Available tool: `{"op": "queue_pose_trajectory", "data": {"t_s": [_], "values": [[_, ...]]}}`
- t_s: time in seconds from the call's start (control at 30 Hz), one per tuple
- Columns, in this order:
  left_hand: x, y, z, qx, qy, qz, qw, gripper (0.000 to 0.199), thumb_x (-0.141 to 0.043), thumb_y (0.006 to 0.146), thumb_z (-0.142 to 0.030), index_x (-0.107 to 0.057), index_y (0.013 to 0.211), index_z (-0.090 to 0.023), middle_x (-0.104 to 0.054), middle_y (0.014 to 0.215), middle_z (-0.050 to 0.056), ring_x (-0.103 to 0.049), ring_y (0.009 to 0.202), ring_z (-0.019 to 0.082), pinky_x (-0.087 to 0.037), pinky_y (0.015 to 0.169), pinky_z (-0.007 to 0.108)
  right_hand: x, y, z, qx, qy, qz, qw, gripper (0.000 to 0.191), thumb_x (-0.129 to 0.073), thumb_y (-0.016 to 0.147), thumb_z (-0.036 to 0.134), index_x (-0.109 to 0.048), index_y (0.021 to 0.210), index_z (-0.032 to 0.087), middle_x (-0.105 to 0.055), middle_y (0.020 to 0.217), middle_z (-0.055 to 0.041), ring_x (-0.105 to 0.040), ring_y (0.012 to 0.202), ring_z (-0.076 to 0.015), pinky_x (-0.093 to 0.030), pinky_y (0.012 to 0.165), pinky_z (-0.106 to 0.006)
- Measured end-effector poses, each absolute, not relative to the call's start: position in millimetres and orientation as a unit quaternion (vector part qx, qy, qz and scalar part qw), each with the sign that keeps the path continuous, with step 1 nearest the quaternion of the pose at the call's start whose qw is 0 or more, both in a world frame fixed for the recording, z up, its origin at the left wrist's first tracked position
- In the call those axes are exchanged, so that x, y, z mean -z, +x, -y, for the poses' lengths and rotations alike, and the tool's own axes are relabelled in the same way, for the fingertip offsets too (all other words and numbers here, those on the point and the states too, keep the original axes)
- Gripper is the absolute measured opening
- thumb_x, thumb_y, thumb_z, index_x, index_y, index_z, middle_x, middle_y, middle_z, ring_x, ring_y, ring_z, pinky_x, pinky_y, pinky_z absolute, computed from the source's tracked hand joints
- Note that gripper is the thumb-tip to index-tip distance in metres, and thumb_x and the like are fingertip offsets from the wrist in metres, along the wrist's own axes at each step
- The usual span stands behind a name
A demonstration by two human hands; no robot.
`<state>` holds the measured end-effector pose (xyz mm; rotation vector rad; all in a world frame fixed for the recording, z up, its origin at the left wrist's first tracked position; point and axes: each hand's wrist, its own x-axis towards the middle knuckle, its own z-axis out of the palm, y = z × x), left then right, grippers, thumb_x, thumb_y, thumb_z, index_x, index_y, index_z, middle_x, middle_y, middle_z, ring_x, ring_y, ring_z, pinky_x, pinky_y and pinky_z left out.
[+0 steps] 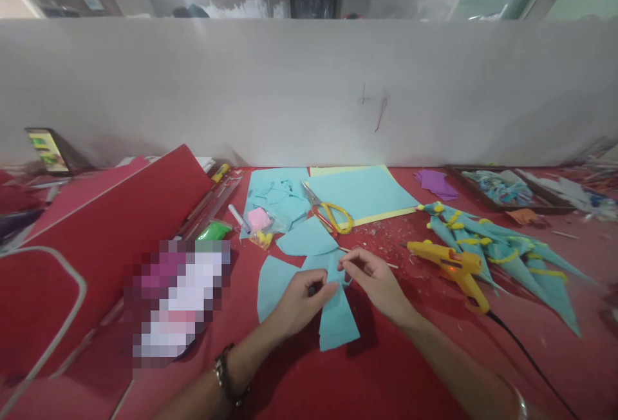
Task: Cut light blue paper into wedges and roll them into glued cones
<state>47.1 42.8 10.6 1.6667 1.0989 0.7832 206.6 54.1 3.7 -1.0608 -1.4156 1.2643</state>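
My left hand (pixel 300 299) is closed on a light blue paper piece (pixel 339 323) that widens toward me, its thumb lying along the narrow upper part. On the right of the same piece, my right hand (pixel 374 278) pinches near its upper edge, where a small curl of paper shows by the fingertips. More cut blue paper pieces (pixel 309 237) lie just beyond and to the left of my hands, partly covered by them. A thin wooden stick (pixel 392 266) pokes out behind my right hand.
Yellow-handled scissors (pixel 333 214) rest by blue sheets (pixel 362 191). A yellow glue gun (pixel 451 265), its cord trailing, lies right, beside blue paper cones with yellow trim (pixel 535 265). Left are a green packet (pixel 214 232) and a red board (pixel 120 207). A white partition (pixel 290 85) stands behind.
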Motion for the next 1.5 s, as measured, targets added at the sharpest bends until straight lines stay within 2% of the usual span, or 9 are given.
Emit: {"op": "queue_pose_trajectory", "data": {"t_s": [0.2, 0.37, 0.57, 0.8, 0.9, 1.0, 1.13, 1.23, 1.5], "values": [[-8.4, 47.4, -47.5, -0.349, 0.674, -0.455, 0.465, 0.034, -0.041, 0.078, -0.04, -0.03, 0.054, -0.019, -0.028, 0.054, -0.006, -0.027, 0.054, 0.009, -0.025, 0.05, 0.021, -3.2, 206.0, -51.6, -0.542, -0.406, 0.622, 0.393, 0.024, -0.054, 0.077, 0.043, -0.055, 0.074, 0.019, -0.053, 0.067, 0.001, -0.049, 0.064, -0.0129, -0.039, 0.059, -0.025], [-3.5, 46.5, -45.1, -0.268, 0.736, -0.451, 0.427, 0.037, -0.042, 0.079, -0.041, -0.032, 0.053, -0.017, -0.028, 0.053, -0.005, -0.027, 0.052, 0.008, -0.021, 0.048, 0.022, -0.4, 204.2, -53.0, -0.523, -0.419, 0.625, 0.401, 0.025, -0.054, 0.076, 0.041, -0.05, 0.065, 0.018, -0.046, 0.059, 0.0036, -0.042, 0.057, -0.0104, -0.035, 0.055, -0.023], [0.4, 45.0, -45.3, -0.219, 0.75, -0.42, 0.462, 0.046, -0.034, 0.082, -0.048, -0.025, 0.048, -0.018, -0.02, 0.049, -0.006, -0.02, 0.047, 0.007, -0.017, 0.045, 0.023, 1.0, 202.1, -55.1, -0.497, -0.425, 0.635, 0.411, 0.029, -0.051, 0.077, 0.043, -0.046, 0.063, 0.018, -0.038, 0.056, 0.0054, -0.036, 0.053, -0.0086, -0.03, 0.05, -0.022], [0.0, 41.1, -47.0, -0.252, 0.707, -0.421, 0.51, 0.046, -0.043, 0.078, -0.047, -0.051, 0.046, -0.015, -0.042, 0.04, -0.003, -0.033, 0.041, 0.008, -0.024, 0.046, 0.023, 2.6, 206.0, -60.5, -0.436, -0.445, 0.671, 0.403, 0.032, -0.041, 0.083, 0.043, -0.05, 0.067, 0.018, -0.041, 0.056, 0.0045, -0.039, 0.052, -0.0091, -0.034, 0.049, -0.021], [-0.3, 39.3, -50.7, -0.293, 0.686, -0.43, 0.509, 0.044, -0.048, 0.074, -0.049, -0.056, 0.048, -0.015, -0.044, 0.041, -0.003, -0.032, 0.042, 0.008, -0.024, 0.045, 0.022, -3.5, 208.0, -71.2, -0.353, -0.505, 0.707, 0.348, 0.029, -0.034, 0.086, 0.038, -0.054, 0.081, 0.017, -0.05, 0.059, 0.0031, -0.049, 0.054, -0.0103, -0.039, 0.051, -0.021], [-0.1, 37.5, -55.9, -0.344, 0.655, -0.453, 0.498, 0.042, -0.053, 0.068, -0.052, -0.057, 0.05, -0.014, -0.047, 0.044, -0.003, -0.034, 0.045, 0.008, -0.024, 0.046, 0.022, -14.1, 204.6, -92.9, -0.261, -0.55, 0.738, 0.293, 0.023, -0.037, 0.086, 0.029, -0.053, 0.097, 0.017, -0.062, 0.083, -0.0025, -0.059, 0.073, -0.0116, -0.045, 0.064, -0.021], [1.6, 34.5, -60.8, -0.397, 0.604, -0.495, 0.482, 0.04, -0.057, 0.062, -0.055, -0.053, 0.053, -0.015, -0.051, 0.047, -0.002, -0.034, 0.043, 0.007, -0.025, 0.043, 0.021, -25.2, 191.5, -131.7, -0.17, -0.615, 0.73, 0.243, 0.03, -0.045, 0.083, 0.021, -0.05, 0.112, 0.014, -0.057, 0.112, -0.0127, -0.052, 0.104, -0.0182, -0.04, 0.085, -0.027], [1.2, 30.9, -61.4, -0.415, 0.581, -0.512, 0.478, 0.04, -0.058, 0.06, -0.056, -0.052, 0.052, -0.016, -0.053, 0.046, -0.002, -0.037, 0.042, 0.008, -0.028, 0.042, 0.021, -26.9, 178.4, -155.6, -0.13, -0.67, 0.711, 0.17, 0.031, -0.055, 0.079, 0.025, -0.056, 0.104, 0.007, -0.053, 0.115, -0.0221, -0.047, 0.111, -0.0283, -0.039, 0.087, -0.035], [-1.7, 27.1, -59.0, -0.454, 0.546, -0.526, 0.468, 0.038, -0.054, 0.064, -0.053, -0.054, 0.05, -0.017, -0.05, 0.044, -0.001, -0.046, 0.047, 0.011, -0.038, 0.053, 0.024, -22.1, 154.5, -178.9, -0.128, -0.694, 0.707, 0.038, 0.031, -0.052, 0.085, 0.032, -0.052, 0.111, 0.015, -0.055, 0.111, -0.0081, -0.056, 0.096, -0.0189, -0.047, 0.08, -0.039]]}}
